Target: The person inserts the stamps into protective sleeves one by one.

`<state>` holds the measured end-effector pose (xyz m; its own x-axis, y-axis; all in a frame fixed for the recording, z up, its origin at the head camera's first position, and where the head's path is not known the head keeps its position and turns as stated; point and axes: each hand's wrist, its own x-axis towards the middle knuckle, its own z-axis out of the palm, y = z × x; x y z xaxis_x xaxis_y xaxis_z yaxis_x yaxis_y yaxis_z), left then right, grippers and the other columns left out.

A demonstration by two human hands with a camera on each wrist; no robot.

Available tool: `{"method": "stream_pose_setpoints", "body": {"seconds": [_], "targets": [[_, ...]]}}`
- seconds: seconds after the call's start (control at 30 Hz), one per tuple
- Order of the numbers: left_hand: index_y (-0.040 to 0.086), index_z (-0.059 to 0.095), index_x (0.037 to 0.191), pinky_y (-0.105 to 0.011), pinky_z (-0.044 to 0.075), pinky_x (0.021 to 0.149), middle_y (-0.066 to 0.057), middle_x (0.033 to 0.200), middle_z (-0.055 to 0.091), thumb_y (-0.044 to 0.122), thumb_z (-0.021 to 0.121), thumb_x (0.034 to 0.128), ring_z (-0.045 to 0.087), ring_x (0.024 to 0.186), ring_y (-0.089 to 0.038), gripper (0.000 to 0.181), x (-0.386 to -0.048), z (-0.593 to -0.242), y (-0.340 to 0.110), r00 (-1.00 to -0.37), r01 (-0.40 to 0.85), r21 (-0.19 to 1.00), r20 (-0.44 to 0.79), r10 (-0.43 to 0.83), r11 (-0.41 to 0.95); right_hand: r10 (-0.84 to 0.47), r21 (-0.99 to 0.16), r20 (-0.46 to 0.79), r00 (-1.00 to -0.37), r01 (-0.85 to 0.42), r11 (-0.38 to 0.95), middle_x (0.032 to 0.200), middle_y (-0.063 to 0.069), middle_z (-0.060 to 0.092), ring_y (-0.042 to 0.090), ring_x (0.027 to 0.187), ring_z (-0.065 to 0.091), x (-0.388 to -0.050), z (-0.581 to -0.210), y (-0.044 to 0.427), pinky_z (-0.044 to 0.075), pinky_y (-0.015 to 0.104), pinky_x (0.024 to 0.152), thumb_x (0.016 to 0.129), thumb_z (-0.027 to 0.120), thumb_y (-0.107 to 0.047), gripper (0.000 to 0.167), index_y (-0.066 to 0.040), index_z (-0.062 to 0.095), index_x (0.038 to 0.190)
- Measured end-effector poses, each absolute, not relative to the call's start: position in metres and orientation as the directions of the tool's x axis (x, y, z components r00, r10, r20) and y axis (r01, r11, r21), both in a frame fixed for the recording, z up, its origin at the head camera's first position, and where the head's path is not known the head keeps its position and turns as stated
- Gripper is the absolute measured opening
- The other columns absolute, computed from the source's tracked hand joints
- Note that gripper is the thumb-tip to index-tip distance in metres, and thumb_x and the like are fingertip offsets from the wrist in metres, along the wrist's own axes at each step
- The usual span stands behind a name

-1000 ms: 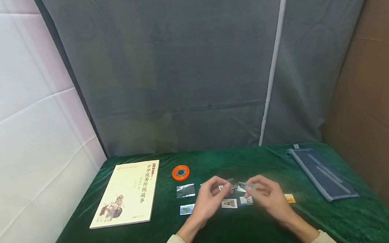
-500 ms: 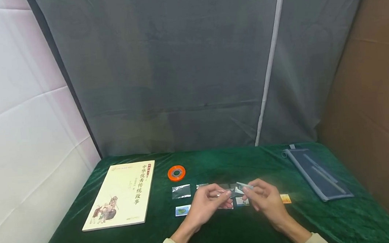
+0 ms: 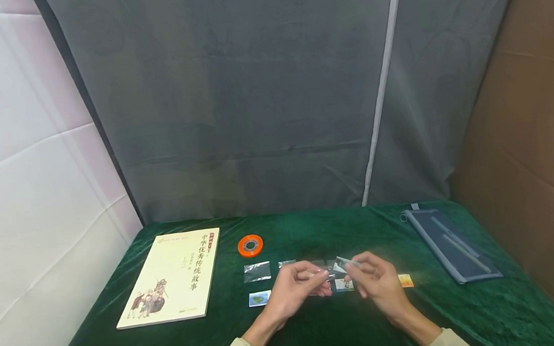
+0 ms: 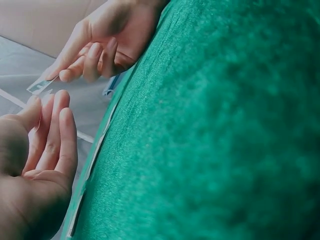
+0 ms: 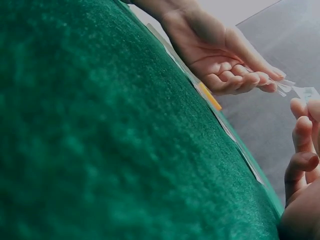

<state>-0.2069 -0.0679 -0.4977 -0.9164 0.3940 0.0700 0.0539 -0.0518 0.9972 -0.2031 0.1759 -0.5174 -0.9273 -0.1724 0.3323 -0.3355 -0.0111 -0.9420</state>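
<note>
My left hand (image 3: 294,288) pinches a small clear plastic sleeve (image 5: 285,87) between thumb and fingers. Opposite it, my right hand (image 3: 378,281) pinches a small pale stamp-like piece (image 3: 342,264) by one edge, tilted. The piece and the sleeve are close together above the cloth; whether they touch I cannot tell. Below the hands lie a partly covered stamp-like card (image 3: 344,285) and, right of the right hand, a yellow one (image 3: 406,280). A blue and green one (image 3: 259,299) lies left of the left hand. Another beneath my left fingers is mostly hidden.
Clear sleeves (image 3: 257,272) lie in a row behind the cards, some partly hidden by my hands. An orange tape-like ring (image 3: 250,246) sits farther back. A cream book (image 3: 169,278) lies at left, a dark zip pouch (image 3: 452,245) at right, all on green cloth (image 3: 341,326).
Both hands keep their grips. The piece in the right hand has turned and now shows a flatter pale face beside the sleeve. The whole view has shifted slightly.
</note>
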Motion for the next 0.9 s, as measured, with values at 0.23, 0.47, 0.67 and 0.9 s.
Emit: {"method": "stream_pose_setpoints", "body": {"seconds": [0.23,0.47,0.67,0.9], "targets": [[-0.001,0.073,0.116,-0.037,0.068,0.083,-0.035,0.107,0.078,0.021,0.079,0.1016,0.083,0.087,-0.023,0.028,-0.2065,-0.4976,-0.0685,-0.918,0.039,0.997,0.064,0.390,-0.070,-0.184,-0.939,0.332,-0.925,-0.342,0.025,0.083,0.015,0.079,0.007,0.051,0.054,-0.2037,-0.5177,0.1762,0.047,0.030,0.046,0.104,0.071,-0.006,0.007,-0.003,0.067,0.109],[-0.001,0.073,0.115,-0.039,0.068,0.084,-0.030,0.103,0.080,0.019,0.078,0.1017,0.084,0.088,-0.027,0.025,-0.2059,-0.4967,-0.0683,-0.921,0.069,0.995,0.091,0.379,-0.072,-0.216,-0.944,0.316,-0.924,-0.330,0.029,0.084,0.021,0.078,0.008,0.051,0.055,-0.2022,-0.5156,0.1760,0.048,0.030,0.046,0.103,0.072,-0.006,0.005,-0.005,0.069,0.107],[0.000,0.071,0.114,-0.041,0.068,0.084,-0.029,0.100,0.080,0.019,0.077,0.1023,0.083,0.091,-0.034,0.023,-0.2052,-0.4959,-0.0678,-0.921,0.090,0.994,0.108,0.374,-0.066,-0.230,-0.947,0.302,-0.925,-0.318,0.034,0.083,0.015,0.079,0.008,0.051,0.055,-0.2011,-0.5145,0.1756,0.048,0.030,0.046,0.103,0.073,-0.006,0.006,-0.004,0.069,0.107],[0.001,0.072,0.113,-0.045,0.068,0.085,-0.027,0.113,0.080,0.022,0.078,0.1021,0.081,0.100,-0.042,0.025,-0.2039,-0.4953,-0.0674,-0.929,0.083,0.994,0.105,0.356,-0.076,-0.243,-0.947,0.303,-0.922,-0.320,0.037,0.084,0.011,0.080,0.008,0.050,0.055,-0.2015,-0.5156,0.1753,0.049,0.030,0.046,0.103,0.072,-0.006,0.007,-0.001,0.069,0.107]]}}
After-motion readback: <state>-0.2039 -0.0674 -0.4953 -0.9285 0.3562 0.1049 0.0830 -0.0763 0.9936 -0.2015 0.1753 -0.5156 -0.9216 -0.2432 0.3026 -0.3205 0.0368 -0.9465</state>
